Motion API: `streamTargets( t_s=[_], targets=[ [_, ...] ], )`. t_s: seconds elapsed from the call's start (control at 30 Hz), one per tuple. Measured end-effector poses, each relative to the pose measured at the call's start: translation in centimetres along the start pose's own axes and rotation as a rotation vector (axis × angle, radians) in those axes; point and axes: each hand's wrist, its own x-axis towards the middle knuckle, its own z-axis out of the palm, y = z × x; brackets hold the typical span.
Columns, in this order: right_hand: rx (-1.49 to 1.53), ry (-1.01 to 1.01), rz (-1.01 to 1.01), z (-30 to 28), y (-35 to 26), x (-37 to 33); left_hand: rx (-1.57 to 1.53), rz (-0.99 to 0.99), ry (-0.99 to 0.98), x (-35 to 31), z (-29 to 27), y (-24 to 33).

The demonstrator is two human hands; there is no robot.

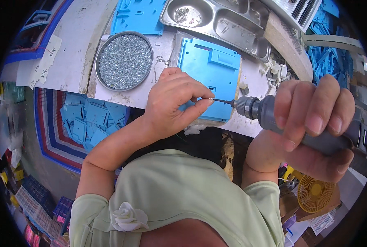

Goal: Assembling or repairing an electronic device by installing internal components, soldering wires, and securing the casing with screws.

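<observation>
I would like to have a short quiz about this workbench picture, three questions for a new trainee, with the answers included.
1. Which tool does the right hand hold?
2. True or false: the round dish of small metal pieces stands to the left of the steel compartment tray.
3. Which colour is the flat panel seen beneath the left hand?
a) yellow
b) blue
c) red

Key:
1. A grey power screwdriver.
2. True.
3. b) blue.

A grey power screwdriver [268, 113] (slim-bitted) points left over the blue panel [196, 61].
</observation>
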Motion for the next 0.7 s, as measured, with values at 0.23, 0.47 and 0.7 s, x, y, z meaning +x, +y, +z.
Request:
streamTargets(
  t_s=[0.23, 0.47, 0.7],
  targets=[
    [-0.034, 0.029, 0.081, 1.4, 0.2, 0.5, 0.020, 0.012, 0.011, 0.1, -0.1, 0.1],
    [-0.019, 0.053, 0.086, 1.4, -0.8, 0.4, 0.004, 0.014, 0.024, 0.1, 0.1, 0.3],
    [-0.089, 0.052, 0.086, 1.6, -0.4, 0.1, 0.077, 0.059, 0.029, 0.0, 0.0, 0.5]
  ],
)
